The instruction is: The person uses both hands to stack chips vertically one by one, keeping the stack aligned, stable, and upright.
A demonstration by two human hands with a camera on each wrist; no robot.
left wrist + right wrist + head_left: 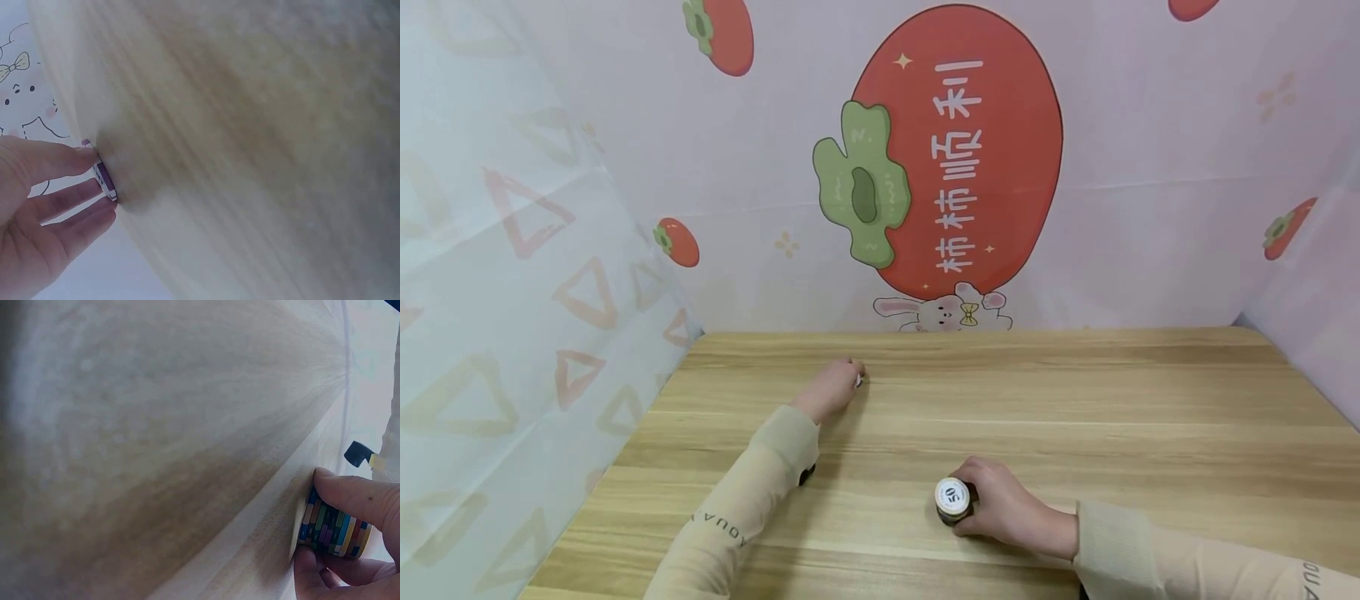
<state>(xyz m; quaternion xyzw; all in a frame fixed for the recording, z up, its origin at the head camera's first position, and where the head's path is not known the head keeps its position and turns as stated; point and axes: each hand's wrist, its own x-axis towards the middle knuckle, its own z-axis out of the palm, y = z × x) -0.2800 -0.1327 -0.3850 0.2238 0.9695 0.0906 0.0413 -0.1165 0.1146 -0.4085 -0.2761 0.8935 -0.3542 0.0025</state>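
Note:
Between thumb and fingers, my left hand (833,390) pinches a purple-and-white poker chip (105,177), over the far left part of the wooden table (1075,400). The chip is close to the tabletop; whether it touches cannot be told. Nearer the front, my right hand (1006,508) grips a stack of poker chips (331,528) from its right side. Bands of blue, green, purple, red and yellow show along the stack's edge in the right wrist view. Its top chip (952,496) is pale and marked 50. Fingers hide part of the stack.
A pale curtain with a large printed persimmon (992,167) hangs behind the table's back edge. Another patterned curtain (535,275) hangs along the left side. A small black piece (807,474) shows by the left sleeve.

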